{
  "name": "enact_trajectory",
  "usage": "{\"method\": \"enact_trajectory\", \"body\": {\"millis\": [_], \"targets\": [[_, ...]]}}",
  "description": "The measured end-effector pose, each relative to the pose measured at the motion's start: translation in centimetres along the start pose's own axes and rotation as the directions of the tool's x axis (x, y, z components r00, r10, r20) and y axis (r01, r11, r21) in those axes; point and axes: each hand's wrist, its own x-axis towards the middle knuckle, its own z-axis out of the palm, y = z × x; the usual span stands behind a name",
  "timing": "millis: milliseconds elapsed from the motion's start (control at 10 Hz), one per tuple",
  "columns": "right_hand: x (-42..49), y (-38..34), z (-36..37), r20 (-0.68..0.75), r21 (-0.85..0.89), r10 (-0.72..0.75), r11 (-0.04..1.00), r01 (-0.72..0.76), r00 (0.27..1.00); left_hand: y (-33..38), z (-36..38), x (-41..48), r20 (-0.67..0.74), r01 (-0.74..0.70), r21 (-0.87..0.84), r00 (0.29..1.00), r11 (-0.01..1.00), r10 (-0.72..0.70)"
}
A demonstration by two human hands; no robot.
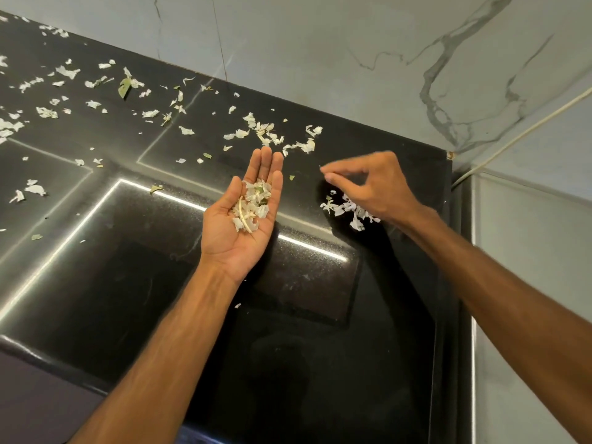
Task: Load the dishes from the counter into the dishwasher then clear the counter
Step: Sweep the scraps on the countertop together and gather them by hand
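Counter (288, 315), glossy black; papery scraps (254, 203) on open left fingers (266, 161); right fingers (339, 179) unclear.

Scraps (253, 203) in left hand (224, 232) palm; right hand (374, 184) to its right, over pile (349, 209) on counter (288, 315); wall (320, 43) behind.

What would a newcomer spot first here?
White peel scraps litter the black counter, thickest toward the back and left. The left hand, palm up at centre, carries a heap of them. The right hand, fingers pinched and blurred, hovers over a small pile near the right edge.
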Motion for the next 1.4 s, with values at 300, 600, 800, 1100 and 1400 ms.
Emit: {"method": "enact_trajectory", "body": {"millis": [300,600,800,1100,1400], "targets": [[1.4,-1.3,4.0,0.085,-0.105,-0.088,0.99,0.097,0.993,0.1,-0.2,-0.7,-0.008,0.004,0.006,1.0,1.0,-0.004],[-4.5,0.2,-1.3,-0.132,-0.146,0.032,0.988,-0.052,0.991,0.1,-0.7,-1.6,0.015,0.037,-0.051,0.999,0.998,-0.036],[-8.0,0.8,0.9,0.041,-0.222,0.422,0.888,-0.403,0.906,0.1,-0.3,-1.9,0.025,0.039,-0.037,0.999,0.999,-0.038],[-6.2,-1.5,4.0,0.048,-0.17,0.322,0.935,-0.31,0.946,0.1,-0.5,-2.5,0.032,0.037,-0.032,0.999,0.999,-0.036],[-4.2,1.1,3.5,-0.161,-0.108,0.183,0.973,-0.202,0.97,0.0,-1.0,-2.8,0.035,0.036,-0.056,0.999,0.998,-0.034]]}}
